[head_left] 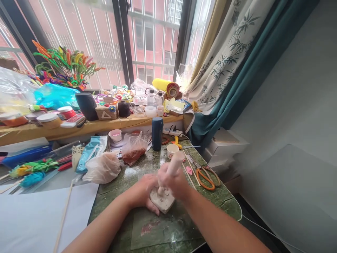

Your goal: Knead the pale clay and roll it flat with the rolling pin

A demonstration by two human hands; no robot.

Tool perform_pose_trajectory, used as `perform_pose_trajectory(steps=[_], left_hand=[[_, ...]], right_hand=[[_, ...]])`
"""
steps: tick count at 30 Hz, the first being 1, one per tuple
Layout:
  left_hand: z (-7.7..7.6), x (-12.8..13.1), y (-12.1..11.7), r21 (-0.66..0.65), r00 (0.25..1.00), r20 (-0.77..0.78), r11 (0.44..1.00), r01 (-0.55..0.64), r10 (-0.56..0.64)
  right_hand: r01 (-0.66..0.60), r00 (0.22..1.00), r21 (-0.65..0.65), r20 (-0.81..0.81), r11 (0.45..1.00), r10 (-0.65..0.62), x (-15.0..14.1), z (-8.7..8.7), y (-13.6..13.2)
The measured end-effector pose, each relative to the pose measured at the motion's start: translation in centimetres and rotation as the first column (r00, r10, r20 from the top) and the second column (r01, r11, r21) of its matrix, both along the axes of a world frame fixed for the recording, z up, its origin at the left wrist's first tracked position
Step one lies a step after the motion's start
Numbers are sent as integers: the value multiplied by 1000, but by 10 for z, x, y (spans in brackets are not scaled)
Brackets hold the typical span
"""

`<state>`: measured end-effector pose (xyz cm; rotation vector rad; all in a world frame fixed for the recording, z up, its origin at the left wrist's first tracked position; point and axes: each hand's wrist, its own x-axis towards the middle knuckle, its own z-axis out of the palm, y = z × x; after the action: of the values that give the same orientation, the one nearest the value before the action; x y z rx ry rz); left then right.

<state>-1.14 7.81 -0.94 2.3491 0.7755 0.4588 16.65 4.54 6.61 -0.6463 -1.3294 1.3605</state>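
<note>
A pale, clay-like block (162, 203) with an uneven top sits on the green table. My left hand (147, 189) is closed around its left side, the thumb along the near edge. Wrapped in my right hand (171, 181) is a thick, pale pestle-like stick (176, 164), slightly blurred. It leans to the upper right, and its narrower lower end meets the top of the block. Whether that end is sunk into the block, I cannot tell. Under the block lies a clear sheet (142, 226) with a reddish smear.
Orange-handled scissors (206, 178) and thin wooden sticks lie to the right. Behind the hands stand a paper cup (172, 150), a dark blue bottle (157, 134) and a bag of reddish-brown material (134, 151). A whitish plastic bag (102, 168) and white paper (39, 221) are left.
</note>
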Motion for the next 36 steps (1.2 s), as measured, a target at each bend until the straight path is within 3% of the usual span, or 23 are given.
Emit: perform_pose_trajectory(steps=[3,10,18,20,23,24,25,26,27,28,30,31,36], left_hand=[[-6,-2,3,23,999,-49,1000,12,-11],[-9,-3,3,24,999,-53,1000,-5,6],[-10,-2,3,9,999,-49,1000,-21,21],[-11,-2,3,15,999,-49,1000,-16,16],[-11,-4,2,17,998,-66,1000,-23,24],[-10,-5,1,19,997,-67,999,-28,29],[-9,-6,0,21,998,-62,999,-32,33],[-8,-7,-1,26,998,-52,999,-36,38],[-5,-7,-2,30,998,-44,999,-38,40],[-2,-8,-4,37,998,-41,999,-40,41],[7,-5,-8,68,998,-53,997,-25,28],[12,-2,-10,89,998,-69,996,-3,9],[35,21,-14,126,975,-195,983,136,-110]], right_hand=[[-9,975,-7,-221,1000,7,4,7,8],[-77,994,-96,-84,992,69,-7,-25,11],[-57,996,-105,-70,993,49,-6,-35,14],[-60,995,-91,-90,994,52,-2,-31,16],[131,979,-58,-153,990,-138,20,-12,24],[232,966,-71,-102,970,-239,30,-6,27],[298,954,-89,47,951,-294,40,-1,29],[341,915,-89,260,936,-309,49,0,31],[371,822,-65,486,926,-295,56,-2,33],[372,678,-14,687,928,-262,61,-8,33],[307,369,124,898,944,-238,65,-26,31],[240,280,184,927,953,-249,64,-37,30],[85,210,308,924,948,-319,54,-76,27]])
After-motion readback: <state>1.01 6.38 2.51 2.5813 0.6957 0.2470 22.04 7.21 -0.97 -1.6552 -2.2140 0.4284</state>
